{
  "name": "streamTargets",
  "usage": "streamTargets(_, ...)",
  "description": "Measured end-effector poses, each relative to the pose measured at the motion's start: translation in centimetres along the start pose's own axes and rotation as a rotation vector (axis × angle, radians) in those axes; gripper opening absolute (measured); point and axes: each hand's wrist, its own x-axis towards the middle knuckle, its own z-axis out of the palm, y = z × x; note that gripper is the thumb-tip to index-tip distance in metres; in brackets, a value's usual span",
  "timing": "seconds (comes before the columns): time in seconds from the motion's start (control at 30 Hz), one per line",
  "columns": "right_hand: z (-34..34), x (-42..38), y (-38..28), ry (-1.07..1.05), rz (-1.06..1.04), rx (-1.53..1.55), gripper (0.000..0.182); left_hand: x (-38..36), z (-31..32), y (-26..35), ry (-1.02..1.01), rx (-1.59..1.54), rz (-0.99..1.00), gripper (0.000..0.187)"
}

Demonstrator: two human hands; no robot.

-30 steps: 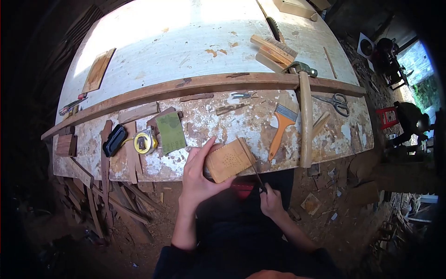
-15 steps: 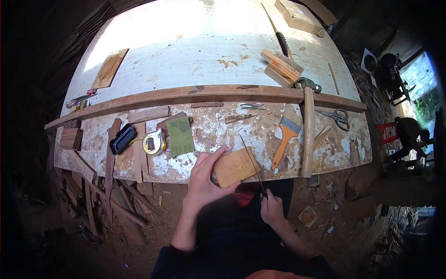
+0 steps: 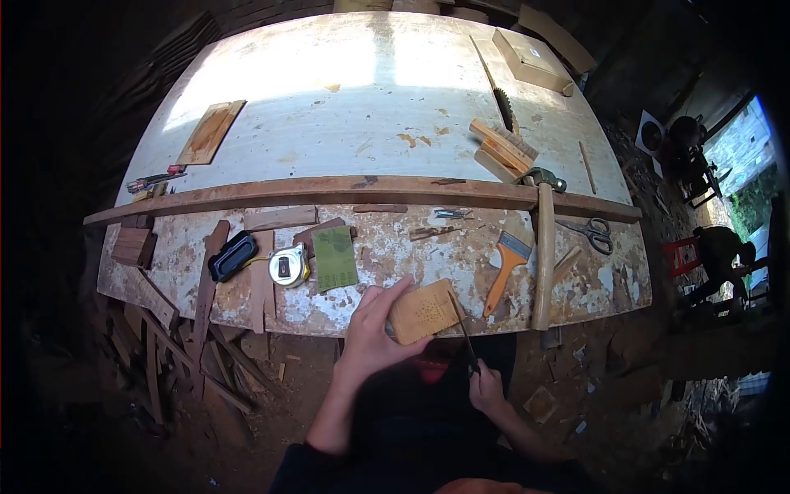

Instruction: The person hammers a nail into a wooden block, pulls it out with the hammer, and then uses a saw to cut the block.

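Note:
My left hand point(image 3: 372, 333) grips a small, flat wooden block point(image 3: 424, 313) between thumb and fingers at the bench's front edge. A cluster of small dark holes marks its upper face. My right hand point(image 3: 487, 387) is closed round the dark handle of a slim metal file point(image 3: 462, 323). The file's blade lies along the block's right edge, pointing away from me. To the right of the block lies a wide paintbrush point(image 3: 508, 267) with an orange handle. Green sandpaper point(image 3: 333, 258) and a tape measure point(image 3: 289, 266) lie to the left.
A long wooden beam point(image 3: 313, 194) crosses the workbench point(image 3: 284, 140). On the right are a hammer point(image 3: 545, 255), scissors point(image 3: 594, 235) and a wooden brush point(image 3: 504, 150). A black case point(image 3: 233, 255) and wood strips lie left. Offcuts point(image 3: 177, 354) are piled below the bench.
The file has slid back toward me along the block's right edge, with less blade showing past the block. The view has tilted up slightly; my left hand still holds the block.

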Motion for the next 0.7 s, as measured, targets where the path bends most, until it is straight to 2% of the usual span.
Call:
streamTargets(0.07, -0.7, 0.9, -0.1, 0.011, -0.038, -0.015, 0.031, -0.1, 0.1, -0.1, 0.0, 0.01, -0.001, 0.102)
streamTargets(0.13, -2.1, 2.7, -5.4, 0.032, -0.043, -0.038, 0.031, -0.5, 0.3, 0.0, -0.004, 0.001, -0.02, 0.102)
streamTargets(0.17, -1.7, 2.4, -4.2, -0.016, -0.008, -0.011, 0.032, -0.1, 0.1, -0.1, 0.001, 0.006, -0.012, 0.102)
streamTargets(0.27, 0.8, -0.4, 2.9, 0.005, -0.079, 0.051, 0.031, -0.2, 0.0, 0.0, 0.001, 0.007, -0.022, 0.102)
streamTargets(0.3, 1.0, -0.8, 3.2, 0.013, -0.054, 0.047, 0.032, -0.1, 0.0, 0.0, 0.0, 0.006, -0.018, 0.102)
streamTargets(0.4, -1.3, 2.1, -3.9, -0.017, -0.022, 0.025, 0.033, -0.3, 0.2, 0.1, -0.007, -0.006, -0.033, 0.101)
streamTargets(0.43, -1.7, 2.5, -4.7, 0.03, -0.073, -0.027, 0.032, -0.2, 0.2, 0.1, -0.001, -0.006, -0.028, 0.102)
streamTargets(0.53, -0.8, 0.6, 0.0, -0.039, -0.018, -0.037, 0.032, 0.1, 0.0, -0.2, 0.015, 0.0, 0.015, 0.101)
streamTargets(0.57, -0.4, -0.2, 2.3, -0.063, -0.047, 0.053, 0.033, 0.1, 0.0, -0.2, 0.019, -0.002, 0.022, 0.101)
streamTargets(0.7, -1.7, 2.1, -3.9, -0.016, -0.031, 0.01, 0.036, -0.2, 0.4, -0.1, 0.028, 0.009, -0.005, 0.102)
